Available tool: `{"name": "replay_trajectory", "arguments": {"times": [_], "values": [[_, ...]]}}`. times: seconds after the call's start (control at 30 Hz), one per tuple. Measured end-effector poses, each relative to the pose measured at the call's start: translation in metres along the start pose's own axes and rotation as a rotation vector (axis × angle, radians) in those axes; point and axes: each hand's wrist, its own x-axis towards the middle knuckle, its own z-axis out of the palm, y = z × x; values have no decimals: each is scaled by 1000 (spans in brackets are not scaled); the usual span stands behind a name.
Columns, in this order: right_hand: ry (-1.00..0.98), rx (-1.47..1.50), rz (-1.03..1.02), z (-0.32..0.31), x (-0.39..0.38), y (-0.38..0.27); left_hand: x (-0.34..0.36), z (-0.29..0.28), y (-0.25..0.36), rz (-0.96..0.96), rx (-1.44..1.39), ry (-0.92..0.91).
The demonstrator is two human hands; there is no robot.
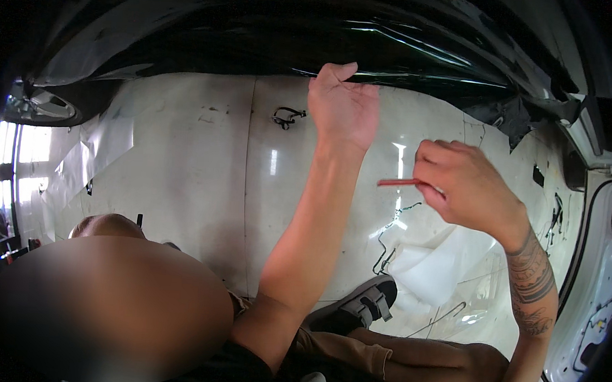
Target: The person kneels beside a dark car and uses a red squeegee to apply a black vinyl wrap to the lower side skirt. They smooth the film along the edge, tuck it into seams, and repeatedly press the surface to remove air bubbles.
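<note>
My left hand (pixel 343 111) is palm up at the lower edge of a dark, glossy car body panel (pixel 401 52). Its thumb sticks out along that edge, while the other fingers pass out of sight at the panel. To its right and lower, my right hand (pixel 467 184) pinches a thin, flat red strip (pixel 398 183) between thumb and fingers. The strip points left toward my left forearm, apart from the panel. I cannot make out what kind of tool or piece it is.
On the pale floor lie a black cable-like piece (pixel 286 118), a thin dark wire (pixel 383 252), a bent rod (pixel 444 320) and crumpled white sheeting (pixel 425 268). A wheel (pixel 47 106) stands far left, near clear film (pixel 110 141). A white door (pixel 595 299) borders the right.
</note>
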Motion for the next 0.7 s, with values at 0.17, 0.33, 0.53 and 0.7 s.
{"name": "replay_trajectory", "arguments": {"times": [0.17,0.33,0.53,0.7], "values": [[437,-310,2,-39,-5,2,-8,4,-3,-11,-33,-158],[475,-506,22,-49,3,6,-7,1,-1,-14,-50,-195],[484,-476,13,-52,4,16,7,-18,0,-61,-88,-371],[505,-414,-15,-65,1,18,13,-15,0,-109,-56,-433]]}}
